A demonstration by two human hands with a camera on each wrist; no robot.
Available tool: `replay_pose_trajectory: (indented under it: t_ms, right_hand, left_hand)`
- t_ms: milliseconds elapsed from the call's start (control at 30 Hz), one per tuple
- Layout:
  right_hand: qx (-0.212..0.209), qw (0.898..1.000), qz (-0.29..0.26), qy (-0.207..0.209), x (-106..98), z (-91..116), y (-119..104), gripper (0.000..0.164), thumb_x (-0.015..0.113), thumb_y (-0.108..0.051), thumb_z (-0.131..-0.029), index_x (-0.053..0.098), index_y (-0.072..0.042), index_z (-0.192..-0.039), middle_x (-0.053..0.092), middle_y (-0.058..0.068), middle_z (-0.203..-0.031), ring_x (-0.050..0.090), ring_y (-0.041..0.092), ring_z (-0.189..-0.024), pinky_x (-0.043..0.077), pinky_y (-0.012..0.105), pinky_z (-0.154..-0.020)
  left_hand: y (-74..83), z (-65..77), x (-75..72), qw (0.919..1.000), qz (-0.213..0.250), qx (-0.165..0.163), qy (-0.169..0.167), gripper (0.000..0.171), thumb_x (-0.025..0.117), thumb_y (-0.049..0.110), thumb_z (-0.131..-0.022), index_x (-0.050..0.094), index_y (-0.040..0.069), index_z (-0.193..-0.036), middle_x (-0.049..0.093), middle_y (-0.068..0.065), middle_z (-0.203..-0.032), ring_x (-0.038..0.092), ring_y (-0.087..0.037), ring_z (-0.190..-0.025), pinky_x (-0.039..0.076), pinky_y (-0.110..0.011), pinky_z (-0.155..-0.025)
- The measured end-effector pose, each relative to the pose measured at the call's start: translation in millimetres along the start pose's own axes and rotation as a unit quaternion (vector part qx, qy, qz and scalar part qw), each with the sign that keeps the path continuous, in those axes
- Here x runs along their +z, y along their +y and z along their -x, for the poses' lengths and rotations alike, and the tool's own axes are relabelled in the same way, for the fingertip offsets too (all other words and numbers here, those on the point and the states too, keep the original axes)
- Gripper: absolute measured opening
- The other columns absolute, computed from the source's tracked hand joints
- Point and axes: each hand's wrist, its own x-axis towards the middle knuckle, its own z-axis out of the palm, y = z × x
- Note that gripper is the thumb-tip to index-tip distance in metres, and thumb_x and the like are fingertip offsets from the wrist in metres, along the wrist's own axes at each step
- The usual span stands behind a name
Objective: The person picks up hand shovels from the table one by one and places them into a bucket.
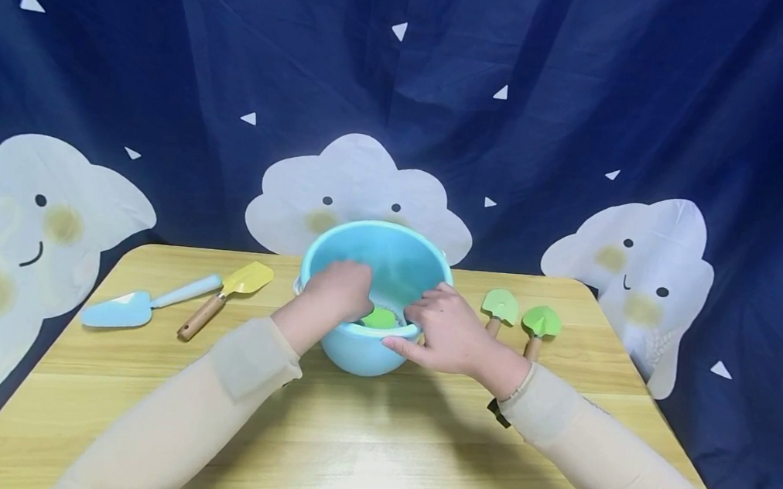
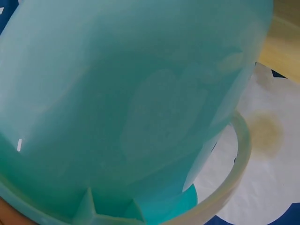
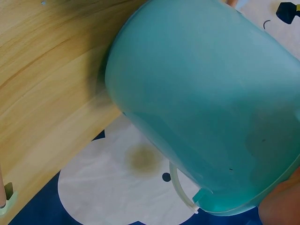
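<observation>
A light blue plastic bucket (image 1: 361,354) stands tilted toward me on the table, its mouth facing me. My left hand (image 1: 341,291) reaches over the near rim into it, fingers bent down and hidden; I cannot tell what they hold. Beside that hand, a bright green piece (image 1: 379,319) shows inside the bucket. On the right, my right hand (image 1: 450,331) grips the bucket's rim, thumb outside and fingers over the edge inside. The bucket's outer wall fills most of both wrist views, with its pale handle (image 2: 241,154) hanging in the left one.
Left of the bucket lie a light blue trowel (image 1: 118,310) and a yellow shovel (image 1: 249,277) with a wooden handle. To the right are a pale green shovel (image 1: 501,305) and a green pointed spade (image 1: 542,320). A dark blue curtain (image 1: 449,63) with clouds hangs behind the wooden table (image 1: 105,398).
</observation>
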Motion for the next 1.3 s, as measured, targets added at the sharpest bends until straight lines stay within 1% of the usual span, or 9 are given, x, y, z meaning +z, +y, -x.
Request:
replay_pose_trajectory:
  t_ms: [267,400,533,700,833,967,1067,1200,1300]
  right_hand:
    - [0.0,1.0,0.0,0.0,1,1,0,0.064,0.023,-0.073,-0.097,0.039,-0.021,-0.062,0.033,-0.011,-0.056,0.032,0.011,-0.055,0.031,0.032,-0.066]
    - [0.001,1.0,0.002,0.002,1,0,1,0.064,0.023,-0.074,-0.097,0.039,-0.022,-0.062,0.032,-0.011,-0.056,0.032,0.011,-0.055,0.031,0.032,-0.066]
    - [0.001,1.0,0.002,0.004,1,0,1,0.066,0.024,-0.073,-0.097,0.04,-0.02,-0.062,0.032,-0.011,-0.056,0.031,0.011,-0.054,0.03,0.032,-0.066]
    - [0.001,1.0,0.002,0.001,0,-1,1,0.069,0.024,-0.073,-0.096,0.044,-0.018,-0.061,0.032,-0.011,-0.056,0.031,0.011,-0.055,0.03,0.032,-0.066]
    - [0.002,1.0,0.001,-0.002,-1,-1,1,0.071,0.024,-0.073,-0.097,0.047,-0.016,-0.061,0.033,-0.01,-0.056,0.032,0.011,-0.055,0.031,0.032,-0.067]
    - [0.002,1.0,0.003,0.0,-2,-1,0,0.07,0.023,-0.074,-0.096,0.044,-0.018,-0.061,0.033,-0.01,-0.056,0.032,0.011,-0.055,0.031,0.033,-0.067]
    - [0.002,1.0,0.005,0.002,-2,-1,0,0.066,0.023,-0.074,-0.096,0.041,-0.021,-0.062,0.034,-0.011,-0.056,0.032,0.011,-0.055,0.031,0.033,-0.066]
    - [0.002,1.0,0.005,0.001,0,0,0,0.065,0.023,-0.074,-0.096,0.04,-0.022,-0.063,0.034,-0.011,-0.056,0.033,0.011,-0.055,0.031,0.032,-0.066]
    - [0.003,1.0,0.005,0.001,0,0,0,0.065,0.023,-0.074,-0.096,0.04,-0.021,-0.063,0.034,-0.011,-0.056,0.033,0.011,-0.055,0.032,0.032,-0.067]
  left_hand:
    - [-1.3,2.2,3.9,0.9978,0.023,0.008,0.062,0.006,0.066,0.012,-0.089,0.061,0.01,-0.085,0.057,-0.004,-0.069,0.056,-0.02,-0.061,0.046,-0.032,-0.056]
    - [-1.7,4.1,4.3,0.9942,0.042,0.013,0.099,0.008,0.064,0.017,-0.093,0.063,0.009,-0.091,0.06,-0.003,-0.077,0.056,-0.02,-0.066,0.048,-0.034,-0.061]
    - [-3.5,5.6,6.2,0.9875,0.057,0.026,0.144,0.016,0.065,0.021,-0.095,0.065,0.007,-0.103,0.065,-0.003,-0.09,0.06,-0.022,-0.076,0.052,-0.039,-0.072]
    - [-6.9,8.3,7.9,0.9761,0.073,0.042,0.2,0.022,0.066,0.022,-0.095,0.067,0.007,-0.11,0.069,-0.006,-0.104,0.066,-0.026,-0.087,0.055,-0.042,-0.08]
    - [-11.8,12.7,6.9,0.9669,0.081,0.055,0.235,0.026,0.067,0.023,-0.094,0.066,0.006,-0.114,0.068,-0.008,-0.111,0.066,-0.028,-0.098,0.054,-0.043,-0.086]
    - [-16.7,17.0,5.2,0.961,0.086,0.064,0.255,0.028,0.066,0.023,-0.094,0.065,0.005,-0.116,0.067,-0.008,-0.114,0.065,-0.028,-0.103,0.053,-0.044,-0.088]
    - [-20.2,20.4,4.4,0.9589,0.089,0.067,0.261,0.03,0.065,0.023,-0.094,0.065,0.005,-0.117,0.067,-0.009,-0.115,0.065,-0.029,-0.103,0.052,-0.045,-0.088]
    - [-26.2,24.7,4.9,0.9574,0.087,0.072,0.266,0.031,0.065,0.024,-0.094,0.064,0.006,-0.119,0.066,-0.008,-0.117,0.064,-0.03,-0.105,0.052,-0.046,-0.088]
    - [-32.3,27.6,5.0,0.9548,0.08,0.077,0.276,0.032,0.064,0.024,-0.095,0.064,0.006,-0.12,0.066,-0.009,-0.117,0.064,-0.031,-0.106,0.051,-0.047,-0.089]
